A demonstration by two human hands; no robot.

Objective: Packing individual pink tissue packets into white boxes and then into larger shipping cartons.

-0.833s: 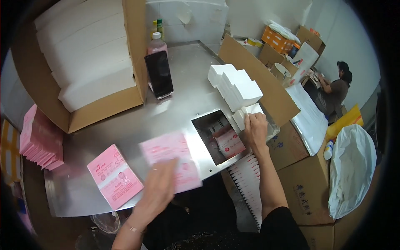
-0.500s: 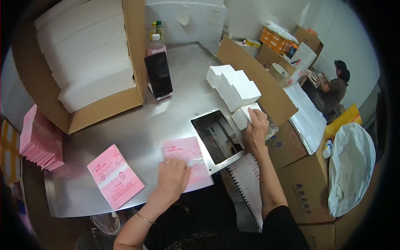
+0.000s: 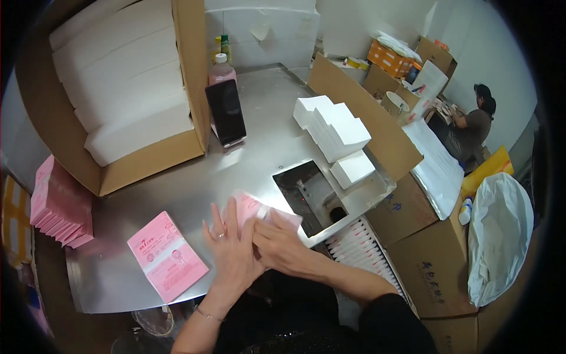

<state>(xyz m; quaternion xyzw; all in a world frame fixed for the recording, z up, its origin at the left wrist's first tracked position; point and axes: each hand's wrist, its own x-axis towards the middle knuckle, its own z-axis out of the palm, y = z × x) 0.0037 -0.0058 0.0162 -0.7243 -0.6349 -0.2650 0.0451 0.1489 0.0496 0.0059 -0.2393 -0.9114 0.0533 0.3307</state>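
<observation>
On the metal table, close to its near edge, both hands lay flat on a pink packet. Left hand was spread wide, fingers fanned, palm down on the packet's near part. Right hand lay just beside it, touching it, fingers extended and pressing down on the packet's right half. Neither hand gripped anything; both were open and flat. Most of the packet was hidden beneath them, with only its far edge and corners showing past the fingertips.

Left of the left hand, a second pink packet lay flat on the table, apart from the hand. Further left, off the table's edge, a stack of pink packets stood on edge.

Just beyond the right hand, a rectangular opening was sunk in the table. Past it, several white blocks sat in a cluster. Right of the right forearm, a box of packed pink-edged packets stood below table level.

Well beyond the hands, a dark phone leaned upright against a large cardboard box holding white slabs, with a pink bottle behind the phone.

Far right, another person sat among cardboard boxes. A white plastic bag hung nearby.
</observation>
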